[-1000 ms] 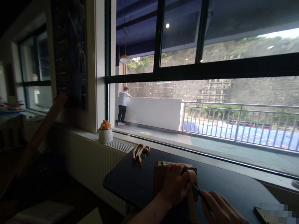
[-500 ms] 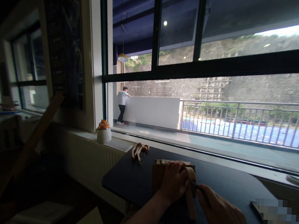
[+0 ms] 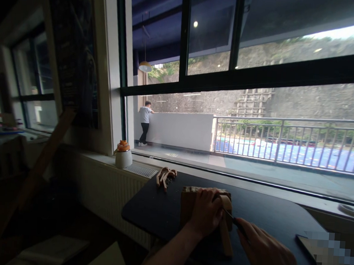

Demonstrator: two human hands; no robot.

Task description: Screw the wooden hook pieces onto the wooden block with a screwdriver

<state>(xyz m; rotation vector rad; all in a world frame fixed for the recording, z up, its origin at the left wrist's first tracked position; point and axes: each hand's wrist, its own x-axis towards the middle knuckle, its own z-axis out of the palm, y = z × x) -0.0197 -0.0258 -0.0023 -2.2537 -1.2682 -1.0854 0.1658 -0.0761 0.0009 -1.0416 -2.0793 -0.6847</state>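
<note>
The left hand (image 3: 206, 212) lay over a brown block (image 3: 187, 213) and a curved wooden piece (image 3: 226, 235), its grip clamped on the piece near the bend and pinning it against the block. Block and piece sat mid-length on the dark worktop (image 3: 265, 210), closer to its near edge than to its far edge. The piece's rounded end rose at the block's upper right corner, and its straight leg slanted down toward the near edge.

The right hand (image 3: 265, 250) had its grip wrapped around the dark handle of a slim tool (image 3: 236, 221), whose thin end pointed at the piece just beside the left fingers. Whether that tip touched the wood could not be told.

At the worktop's far left corner lay a small heap of curved wooden parts (image 3: 162, 179), with tiny metal bits (image 3: 169, 181) beside them. Beyond that corner, a pale jar (image 3: 123, 159) with an orange top stood on the windowsill (image 3: 109, 159). A flat, dark-edged object (image 3: 313, 253), partly blurred out, lay by the worktop's right edge.
</note>
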